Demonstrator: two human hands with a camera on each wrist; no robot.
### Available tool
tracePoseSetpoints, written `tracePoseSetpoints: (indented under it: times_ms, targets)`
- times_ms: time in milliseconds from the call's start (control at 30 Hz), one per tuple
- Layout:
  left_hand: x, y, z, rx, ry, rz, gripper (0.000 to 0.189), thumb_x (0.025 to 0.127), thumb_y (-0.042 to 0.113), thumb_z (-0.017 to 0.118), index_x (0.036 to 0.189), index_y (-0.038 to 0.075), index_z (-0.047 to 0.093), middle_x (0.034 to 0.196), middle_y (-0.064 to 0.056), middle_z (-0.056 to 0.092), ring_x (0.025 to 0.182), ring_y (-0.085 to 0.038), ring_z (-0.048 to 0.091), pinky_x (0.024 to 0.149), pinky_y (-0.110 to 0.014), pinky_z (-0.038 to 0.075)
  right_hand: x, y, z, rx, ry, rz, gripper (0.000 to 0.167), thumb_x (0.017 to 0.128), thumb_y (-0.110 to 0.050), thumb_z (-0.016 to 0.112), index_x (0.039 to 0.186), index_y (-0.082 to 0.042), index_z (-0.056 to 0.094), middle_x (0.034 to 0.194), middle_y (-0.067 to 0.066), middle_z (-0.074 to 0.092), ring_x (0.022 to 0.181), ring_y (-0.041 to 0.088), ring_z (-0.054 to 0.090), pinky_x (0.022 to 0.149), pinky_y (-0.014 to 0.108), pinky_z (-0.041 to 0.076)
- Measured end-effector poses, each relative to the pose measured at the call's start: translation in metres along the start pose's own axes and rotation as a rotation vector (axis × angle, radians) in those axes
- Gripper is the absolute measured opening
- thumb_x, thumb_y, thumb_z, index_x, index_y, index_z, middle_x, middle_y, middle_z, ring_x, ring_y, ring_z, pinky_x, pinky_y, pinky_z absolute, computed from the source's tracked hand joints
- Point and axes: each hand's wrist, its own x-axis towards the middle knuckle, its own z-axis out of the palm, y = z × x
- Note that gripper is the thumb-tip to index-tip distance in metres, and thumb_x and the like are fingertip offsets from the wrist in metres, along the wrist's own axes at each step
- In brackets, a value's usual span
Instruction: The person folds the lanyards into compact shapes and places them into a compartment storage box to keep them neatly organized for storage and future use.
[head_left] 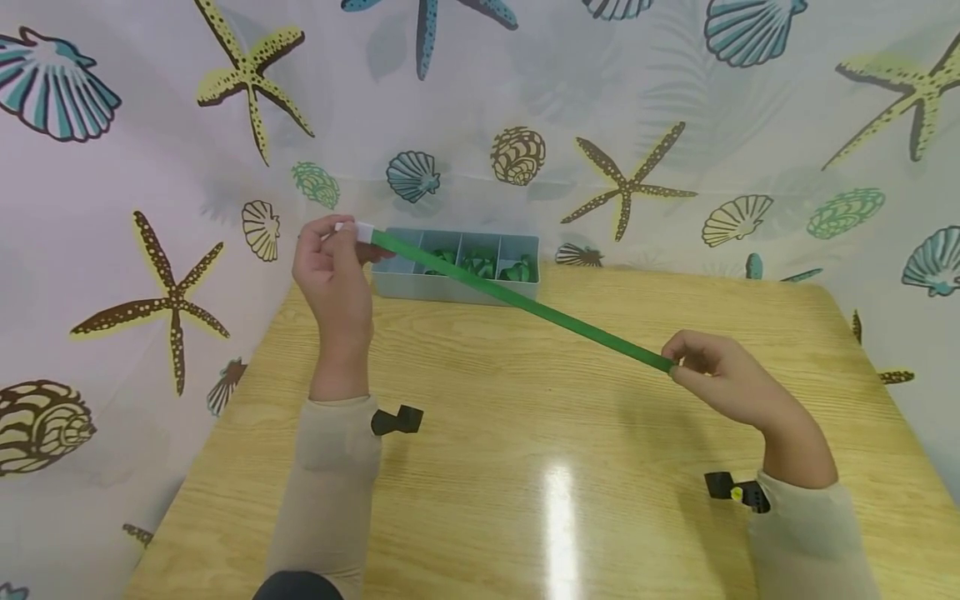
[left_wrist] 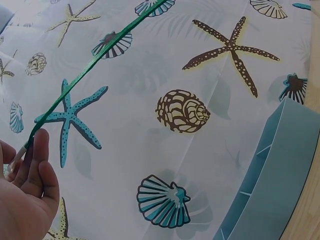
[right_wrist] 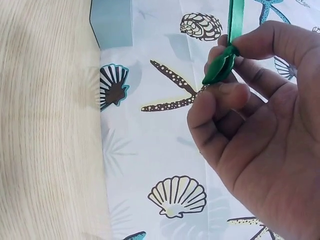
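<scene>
A green ribbon (head_left: 525, 302) stretches taut between the two hands, sloping down to the right above the table. At its upper end my left hand (head_left: 330, 271) pinches a small white piece (head_left: 356, 231) joined to the ribbon. My right hand (head_left: 731, 379) holds the lower end between thumb and fingers. Seen from the right wrist, a folded or knotted green tip (right_wrist: 219, 69) lies at the fingertips of that hand. The left wrist view shows the ribbon (left_wrist: 95, 57) running up and away from the fingers; the white piece is partly hidden there.
A grey-blue divided box (head_left: 457, 287) stands at the back of the wooden table (head_left: 480, 400), behind the ribbon. Several of its compartments hold green pieces (head_left: 480, 262). A curtain (head_left: 465, 108) printed with shells and starfish hangs behind and at the sides.
</scene>
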Motion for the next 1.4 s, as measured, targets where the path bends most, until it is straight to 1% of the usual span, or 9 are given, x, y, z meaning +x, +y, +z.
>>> tracePoseSetpoints:
  times_ms: [100,333,500,667,833,1033,1167,1300,1400]
  targets:
    - [0.000,-0.001,-0.001,0.008,-0.006,0.019,0.012,0.108,0.006,0.051,0.107,0.005,0.063,0.073,-0.004,0.070,0.062,-0.018,0.070,0.067,-0.028,0.058,-0.001,0.000,-0.002,0.018,0.014,0.008,0.014,0.105,-0.003,0.062,0.115,-0.008,0.069,0.089,-0.001,0.064,0.069,0.014,0.056,0.059,0.030,0.043]
    - [-0.001,-0.001,-0.004,0.015,0.046,0.014,0.011,0.113,0.015,0.047,0.117,0.009,0.055,0.081,-0.008,0.065,0.052,-0.019,0.067,0.059,-0.027,0.047,-0.005,-0.007,-0.001,0.171,0.027,-0.016,0.024,0.107,-0.005,0.062,0.131,-0.004,0.064,0.108,-0.003,0.072,0.093,0.013,0.076,0.086,0.020,0.058]
    - [-0.001,-0.001,-0.006,-0.027,0.057,0.017,0.010,0.114,0.017,0.046,0.118,0.010,0.052,0.092,-0.015,0.071,0.052,-0.023,0.068,0.056,-0.030,0.048,-0.007,-0.014,0.002,0.290,0.087,-0.062,0.034,0.102,0.007,0.064,0.135,-0.001,0.059,0.111,0.002,0.061,0.080,0.013,0.075,0.074,0.027,0.062]
    - [-0.002,-0.002,-0.005,-0.090,0.054,0.027,0.010,0.114,0.016,0.047,0.117,0.008,0.052,0.090,-0.018,0.072,0.057,-0.029,0.073,0.057,-0.032,0.051,-0.008,-0.016,0.005,0.249,0.157,-0.051,0.025,0.100,0.006,0.067,0.122,-0.004,0.064,0.106,-0.003,0.064,0.074,0.008,0.067,0.064,0.026,0.054]
    - [-0.001,-0.002,-0.007,-0.102,0.072,0.044,0.010,0.114,0.016,0.046,0.117,0.009,0.052,0.085,-0.017,0.070,0.061,-0.025,0.074,0.065,-0.033,0.058,-0.006,-0.011,0.004,0.294,0.089,-0.139,0.017,0.099,0.012,0.064,0.111,-0.001,0.064,0.089,0.003,0.064,0.076,0.014,0.061,0.066,0.029,0.050]
    - [0.001,0.001,-0.007,-0.143,0.138,-0.009,0.010,0.114,0.014,0.045,0.120,0.008,0.050,0.085,-0.015,0.068,0.063,-0.025,0.072,0.074,-0.035,0.061,-0.003,-0.009,0.003,0.407,0.032,-0.257,0.023,0.101,0.019,0.050,0.114,0.004,0.062,0.097,-0.001,0.062,0.079,0.014,0.055,0.071,0.026,0.048]
    - [0.002,0.002,-0.007,-0.150,0.142,-0.001,0.010,0.114,0.014,0.043,0.120,0.009,0.049,0.086,-0.015,0.067,0.063,-0.026,0.071,0.074,-0.036,0.061,-0.001,-0.008,0.002,0.460,0.007,-0.308,0.031,0.096,0.024,0.049,0.118,0.006,0.061,0.105,0.000,0.065,0.085,0.013,0.059,0.073,0.026,0.049]
    - [0.002,0.002,-0.008,-0.140,0.143,0.006,0.010,0.115,0.014,0.043,0.121,0.009,0.049,0.087,-0.015,0.067,0.063,-0.026,0.071,0.075,-0.037,0.062,0.001,-0.009,0.001,0.449,0.012,-0.300,0.032,0.095,0.024,0.050,0.118,0.006,0.061,0.106,0.001,0.066,0.085,0.015,0.060,0.073,0.026,0.050]
    - [0.003,0.002,-0.009,-0.141,0.151,0.008,0.010,0.114,0.014,0.043,0.121,0.008,0.049,0.087,-0.015,0.067,0.063,-0.026,0.071,0.075,-0.036,0.062,0.001,-0.010,0.001,0.351,0.053,-0.259,0.028,0.096,0.021,0.057,0.117,0.003,0.063,0.103,0.000,0.066,0.082,0.015,0.062,0.072,0.025,0.051]
